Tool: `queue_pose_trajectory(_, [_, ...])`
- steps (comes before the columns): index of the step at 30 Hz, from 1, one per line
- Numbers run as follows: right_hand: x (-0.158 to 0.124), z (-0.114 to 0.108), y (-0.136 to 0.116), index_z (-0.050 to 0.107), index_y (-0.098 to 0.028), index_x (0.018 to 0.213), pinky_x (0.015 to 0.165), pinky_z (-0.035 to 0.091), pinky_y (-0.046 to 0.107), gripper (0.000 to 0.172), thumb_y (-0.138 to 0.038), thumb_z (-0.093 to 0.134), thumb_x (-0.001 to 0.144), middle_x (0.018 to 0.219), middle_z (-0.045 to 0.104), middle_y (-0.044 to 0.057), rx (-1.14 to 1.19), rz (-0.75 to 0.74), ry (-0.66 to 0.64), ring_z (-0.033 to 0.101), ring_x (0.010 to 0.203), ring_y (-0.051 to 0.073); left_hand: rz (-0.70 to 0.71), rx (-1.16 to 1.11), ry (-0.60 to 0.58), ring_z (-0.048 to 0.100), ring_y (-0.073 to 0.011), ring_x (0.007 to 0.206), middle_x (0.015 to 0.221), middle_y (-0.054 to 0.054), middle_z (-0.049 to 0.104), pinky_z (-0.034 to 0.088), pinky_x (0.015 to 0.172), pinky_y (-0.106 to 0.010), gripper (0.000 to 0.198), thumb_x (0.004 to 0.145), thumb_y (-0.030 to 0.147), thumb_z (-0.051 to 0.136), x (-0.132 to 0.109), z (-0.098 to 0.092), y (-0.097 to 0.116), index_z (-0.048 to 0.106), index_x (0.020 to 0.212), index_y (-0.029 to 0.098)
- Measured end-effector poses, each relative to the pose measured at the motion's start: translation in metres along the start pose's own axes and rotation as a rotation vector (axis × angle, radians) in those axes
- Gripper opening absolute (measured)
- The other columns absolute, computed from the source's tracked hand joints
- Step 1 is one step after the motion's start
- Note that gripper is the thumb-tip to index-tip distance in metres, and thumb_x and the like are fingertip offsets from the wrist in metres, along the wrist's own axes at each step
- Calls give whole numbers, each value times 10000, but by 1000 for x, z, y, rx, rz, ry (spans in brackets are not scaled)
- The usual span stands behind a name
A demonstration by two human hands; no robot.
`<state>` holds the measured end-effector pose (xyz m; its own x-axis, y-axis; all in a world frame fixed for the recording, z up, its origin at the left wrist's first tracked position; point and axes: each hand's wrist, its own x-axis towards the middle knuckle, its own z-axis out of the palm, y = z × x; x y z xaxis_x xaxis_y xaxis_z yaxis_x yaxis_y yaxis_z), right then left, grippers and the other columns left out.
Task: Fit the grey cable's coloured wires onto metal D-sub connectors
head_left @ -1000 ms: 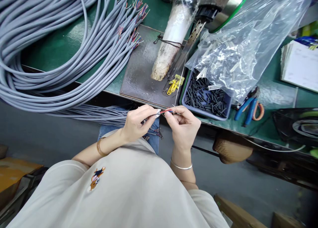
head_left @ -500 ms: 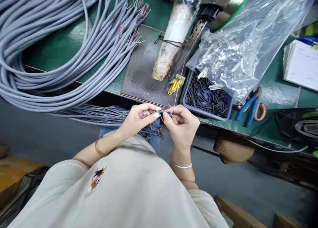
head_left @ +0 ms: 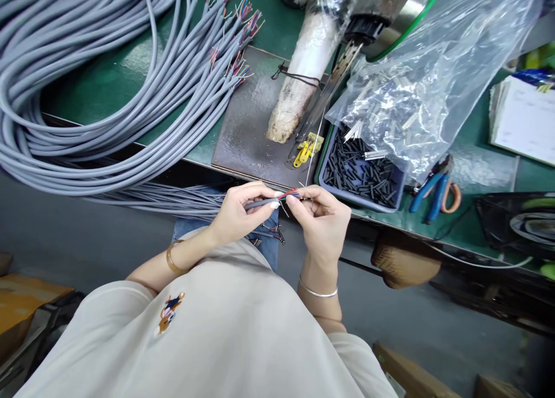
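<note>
Between my two hands, just off the bench's front edge, is the end of a grey cable (head_left: 259, 203) with thin coloured wires (head_left: 288, 195) coming out of it. My left hand (head_left: 241, 212) is closed round the grey sheath, thumb and forefinger pinching near where the wires leave it. With thumb and forefinger, my right hand (head_left: 321, 217) pinches the red, blue and other wires; their tips are partly hidden by the fingers. Thin white strands stick out between the hands. Below them, finished-looking cable ends with small dark connectors (head_left: 274, 232) lie over my lap.
Grey cables (head_left: 108, 126) loop over the bench's left. A soldering iron (head_left: 340, 68) and a wrapped white roll (head_left: 295, 80) point towards me above a dark board (head_left: 247, 137). Right are a bin of black sleeves (head_left: 359, 204), a plastic bag (head_left: 442, 80) and blue-handled pliers (head_left: 436, 195).
More of the grey sheath now shows in my left hand. My right fingers have shifted slightly along the wires, which now lie closer together. The view has moved a little.
</note>
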<state>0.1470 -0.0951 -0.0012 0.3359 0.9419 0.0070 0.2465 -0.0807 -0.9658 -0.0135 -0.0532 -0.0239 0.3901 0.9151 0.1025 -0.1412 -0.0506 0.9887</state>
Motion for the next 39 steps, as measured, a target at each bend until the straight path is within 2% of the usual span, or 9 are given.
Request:
queue_pose_trajectory(8, [-1, 3, -7, 659, -186, 729, 449, 165, 242, 92, -219, 694, 808, 644, 515, -62, -81, -103, -44, 257, 458, 24, -259, -294, -157, 538, -62, 614, 781, -5, 665, 441, 586, -178, 154, 797, 220, 714, 7, -3, 2, 693, 923, 134])
queue_pose_trajectory(14, [-1, 2, -1, 654, -204, 735, 453, 234, 242, 175, -325, 701, 853, 600, 475, -53, 24, -36, -110, 333, 487, 65, -202, -187, -36, 518, -72, 614, 705, 5, 611, 428, 565, -182, 158, 790, 274, 732, 7, 4, 14, 645, 769, 144])
queue_pose_trajectory(19, [-1, -4, -9, 665, -211, 726, 505, 297, 271, 211, -304, 664, 915, 667, 584, -18, -137, -217, -148, 421, 543, 90, -231, -165, -10, 459, -68, 570, 622, 23, 574, 369, 517, -192, 123, 706, 222, 704, 8, 2, 20, 618, 653, 152])
queue_pose_trajectory(22, [1, -10, -10, 673, -219, 720, 547, 373, 281, 253, -309, 629, 953, 673, 622, -4, -108, -275, -48, 523, 603, 120, -299, -260, -23, 404, -55, 513, 555, 38, 531, 327, 485, -198, 147, 680, 235, 714, 12, -4, 21, 609, 617, 154])
queue_pose_trajectory(25, [3, -14, -5, 743, -247, 829, 543, 387, 272, 126, -283, 681, 933, 740, 685, 0, -86, -325, 75, 571, 639, 124, -419, -366, -27, 309, -33, 432, 494, 67, 449, 221, 422, -199, 180, 664, 267, 736, 14, -10, 22, 599, 622, 159])
queue_pose_trajectory(27, [3, -13, -2, 777, -274, 920, 495, 338, 267, 48, -254, 748, 888, 811, 724, -1, -150, -371, 35, 520, 579, 100, -470, -408, -48, 279, -25, 417, 489, 74, 428, 173, 412, -199, 194, 660, 277, 749, 14, -11, 24, 599, 628, 157])
queue_pose_trajectory(30, [1, -10, 1, 786, -299, 967, 450, 309, 268, 127, -242, 787, 854, 883, 754, 3, -218, -441, -39, 463, 514, 81, -490, -441, -76, 265, -19, 428, 495, 79, 419, 165, 424, -193, 215, 650, 271, 776, 13, -11, 24, 599, 626, 150])
queue_pose_trajectory(34, [-1, -8, 0, 766, -293, 921, 533, 435, 272, 94, -212, 747, 879, 850, 747, 6, -217, -504, -86, 636, 693, 138, -493, -438, -114, 287, -21, 445, 506, 69, 449, 194, 440, -189, 262, 654, 297, 812, 14, -10, 22, 601, 627, 144])
queue_pose_trajectory(39, [3, -10, -3, 703, -243, 851, 554, 436, 262, 86, -270, 684, 930, 774, 688, 8, -60, -379, -193, 616, 681, 128, -401, -394, -184, 371, -36, 487, 548, 47, 515, 296, 479, -184, 296, 696, 348, 820, 12, -8, 20, 618, 654, 135])
